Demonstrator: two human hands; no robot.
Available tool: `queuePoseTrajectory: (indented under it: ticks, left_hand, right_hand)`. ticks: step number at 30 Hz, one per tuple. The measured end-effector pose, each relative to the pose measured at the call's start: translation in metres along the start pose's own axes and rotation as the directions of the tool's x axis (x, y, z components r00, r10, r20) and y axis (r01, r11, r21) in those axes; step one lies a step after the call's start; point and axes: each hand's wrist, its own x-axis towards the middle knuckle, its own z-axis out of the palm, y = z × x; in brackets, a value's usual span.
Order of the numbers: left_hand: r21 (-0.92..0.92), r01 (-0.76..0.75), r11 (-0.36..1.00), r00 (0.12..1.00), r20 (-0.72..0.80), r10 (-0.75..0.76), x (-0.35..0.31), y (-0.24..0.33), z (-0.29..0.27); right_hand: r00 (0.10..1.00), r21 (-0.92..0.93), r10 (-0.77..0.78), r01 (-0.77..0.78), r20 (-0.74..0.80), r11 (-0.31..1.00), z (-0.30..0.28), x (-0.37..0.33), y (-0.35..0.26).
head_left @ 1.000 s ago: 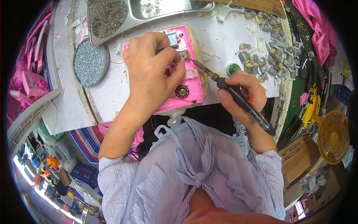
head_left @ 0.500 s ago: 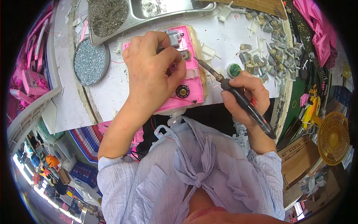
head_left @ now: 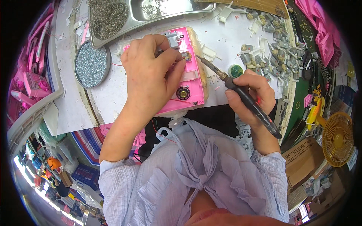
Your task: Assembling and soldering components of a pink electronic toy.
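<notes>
Casing (head_left: pixel 197 83) is pink, rect., w/ blk spkr (head_left: pixel 183 93).

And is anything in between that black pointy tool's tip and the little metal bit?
Nothing visible: the black pointy tool in the right hand has its tip right of the little metal bit on the pink case; the left hand is on the bit's left.

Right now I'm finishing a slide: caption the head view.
Left hand over a pink housing, right hand holding a black-handled soldering iron.
</notes>
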Motion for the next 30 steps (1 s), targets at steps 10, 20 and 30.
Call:
queuePoseTrajectory:
  ticks: [10,20,30]
  left_hand:
    - [0.028,-0.005,1.0,1.0,-0.016,0.006,0.006,0.001,0.005]
    - [0.033,0.039,0.999,0.999,0.025,-0.039,0.005,0.003,0.005]
    - [0.055,0.016,0.998,1.0,0.01,-0.017,0.006,0.004,0.006]
  right_hand:
    - [0.996,0.02,-0.089,0.089,-0.008,0.996,0.012,0.01,0.014]
    - [0.993,0.002,-0.029,0.029,0.117,1.0,0.009,0.007,0.014]
    - [0.948,-0.081,-0.303,0.311,0.096,0.947,0.005,0.014,0.022]
